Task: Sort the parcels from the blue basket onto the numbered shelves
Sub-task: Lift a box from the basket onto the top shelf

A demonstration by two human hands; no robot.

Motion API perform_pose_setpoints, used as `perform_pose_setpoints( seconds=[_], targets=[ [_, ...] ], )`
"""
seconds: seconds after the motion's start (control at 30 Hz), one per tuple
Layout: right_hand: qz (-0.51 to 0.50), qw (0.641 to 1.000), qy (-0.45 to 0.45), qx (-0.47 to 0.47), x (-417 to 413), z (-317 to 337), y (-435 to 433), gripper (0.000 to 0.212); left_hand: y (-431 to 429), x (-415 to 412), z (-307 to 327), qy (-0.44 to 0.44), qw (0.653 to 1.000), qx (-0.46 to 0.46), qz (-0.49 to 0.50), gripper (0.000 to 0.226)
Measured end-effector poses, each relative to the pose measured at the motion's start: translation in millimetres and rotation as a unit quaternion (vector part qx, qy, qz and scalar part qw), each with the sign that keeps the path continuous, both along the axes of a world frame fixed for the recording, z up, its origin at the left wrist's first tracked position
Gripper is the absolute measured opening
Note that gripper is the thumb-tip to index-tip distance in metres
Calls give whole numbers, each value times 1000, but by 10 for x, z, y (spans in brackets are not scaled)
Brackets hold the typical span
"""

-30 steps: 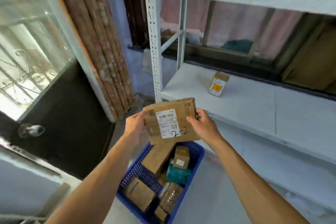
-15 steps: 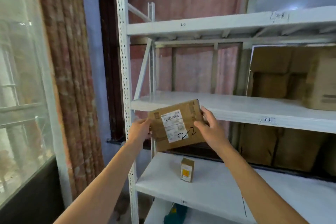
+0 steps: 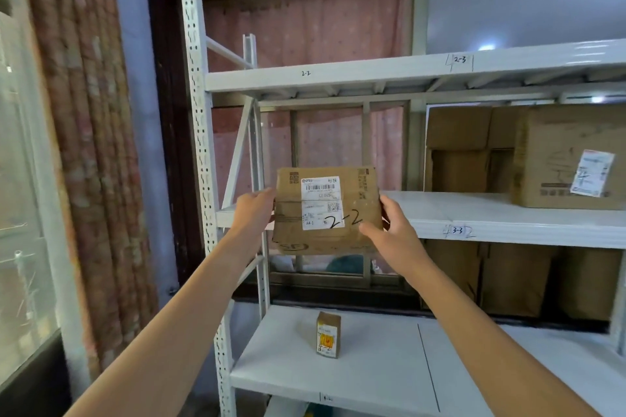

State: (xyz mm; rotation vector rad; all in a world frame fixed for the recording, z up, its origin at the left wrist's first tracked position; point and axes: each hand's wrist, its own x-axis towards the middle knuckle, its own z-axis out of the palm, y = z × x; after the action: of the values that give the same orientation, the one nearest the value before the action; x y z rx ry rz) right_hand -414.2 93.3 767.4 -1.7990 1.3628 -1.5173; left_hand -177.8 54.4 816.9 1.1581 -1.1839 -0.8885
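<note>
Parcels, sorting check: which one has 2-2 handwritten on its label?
The flat parcel between the left hand and right hand; the small box and large carton sit on shelves.

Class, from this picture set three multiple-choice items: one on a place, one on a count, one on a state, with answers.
1. The big box stands on: A) shelf 3-3; B) shelf 2-2; C) the floor.
2. Hands holding the parcel: A) none; B) one; C) two.
3. The small box is: A) open; B) upright, closed; C) flattened.
Answers: 1 A, the 3-3 mark is on that shelf's edge. 2 C, left hand and right hand grip its sides. 3 B, it stands on end, unopened.
</note>
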Motion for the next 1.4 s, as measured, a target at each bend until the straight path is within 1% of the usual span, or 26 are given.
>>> perform_pose_setpoints(
  seconds=[0.1, 0.2, 0.27, 0.33, 0.37, 0.43, 0.53, 0.6, 0.63, 0.7, 0.83, 0.9, 1.0, 1.13, 1.3, 1.4],
  targets=[
    [-1, 1000, 14, -8, 10, 51, 6, 70, 37, -15, 30, -61, 998, -11, -13, 27],
    [-2, 1000, 21, -13, 59, 138, 0, 74, 43, 54, 36, -84, 995, -27, -49, 25],
    [-7, 999, 42, -17, 109, 181, -12, 76, 3, 162, 53, -110, 991, -22, -68, 36],
    [-13, 997, 68, -23, 164, 208, -12, 77, -60, 274, 70, -133, 987, 7, -89, 53],
    [-15, 996, 82, -28, 211, 226, -13, 77, -72, 336, 82, -138, 985, 25, -105, 57],
    [-22, 994, 105, -37, 315, 251, -20, 78, -85, 440, 97, -143, 981, 36, -129, 59],
    [-31, 990, 129, -53, 486, 298, -52, 83, -99, 541, 89, -172, 981, -10, -93, 56],
    [-45, 985, 155, -68, 622, 343, -92, 85, -85, 600, 80, -167, 984, -29, -62, 49],
    [-54, 981, 169, -77, 696, 380, -122, 85, -99, 653, 69, -166, 984, -35, -50, 39],
    [-66, 974, 197, -95, 850, 478, -179, 85, -161, 789, 74, -168, 984, -44, -35, 28],
    [-58, 967, 223, -110, 1122, 695, -328, 87, -265, 1099, 228, -148, 987, -53, -31, 22],
    [-55, 967, 221, -115, 1229, 810, -406, 88, -313, 1232, 324, -138, 987, -77, -38, 13],
    [-64, 967, 211, -125, 1347, 982, -507, 88, -388, 1393, 477, -130, 984, -110, -45, 18],
    [-78, 969, 182, -147, 1409, 1152, -656, 91, -496, 1458, 717, -147, 976, -146, -61, 32],
    [-109, 959, 192, -178, 1308, 1354, -864, 93, -776, 1411, 948, -164, 964, -192, -78, 43],
    [-130, 947, 204, -212, 1212, 1498, -1027, 94, -940, 1329, 1082, -164, 957, -228, -74, 44]
  ],
)
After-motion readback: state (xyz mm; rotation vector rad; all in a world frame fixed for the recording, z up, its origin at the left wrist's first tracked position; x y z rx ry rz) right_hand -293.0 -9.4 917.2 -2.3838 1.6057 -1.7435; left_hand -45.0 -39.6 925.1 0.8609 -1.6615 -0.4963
